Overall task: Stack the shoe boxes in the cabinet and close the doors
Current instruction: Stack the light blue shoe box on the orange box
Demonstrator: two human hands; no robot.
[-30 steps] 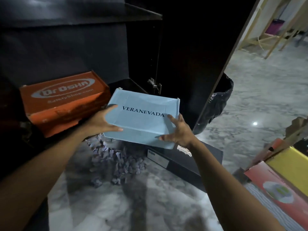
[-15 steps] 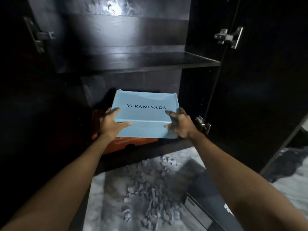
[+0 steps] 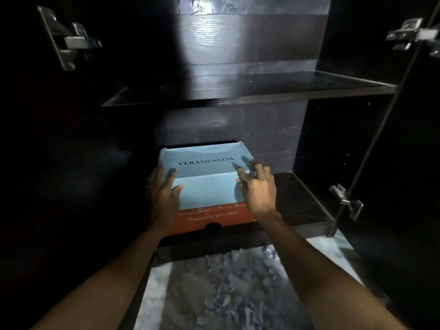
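Note:
A light blue shoe box [image 3: 204, 186] printed VERANEVADA lies on top of an orange shoe box [image 3: 214, 216] on the bottom shelf [image 3: 297, 201] of a dark cabinet. My left hand [image 3: 163, 194] grips the blue box's left front corner, fingers on the lid and thumb on the front face. At the box's right front corner my right hand [image 3: 258, 189] is blurred, with fingers spread and lifted off the lid. Something dark shows just behind the blue box; I cannot tell what it is.
A bare upper shelf [image 3: 250, 89] spans the cabinet above the boxes. Both doors stand open, with metal hinges at the left [image 3: 69, 41], upper right [image 3: 412, 34] and lower right [image 3: 347, 201]. Shredded paper [image 3: 233, 294] litters the marble floor in front.
The blue box went from the floor area up into the cabinet and now rests on the orange box. My right hand's fingers have lifted off it.

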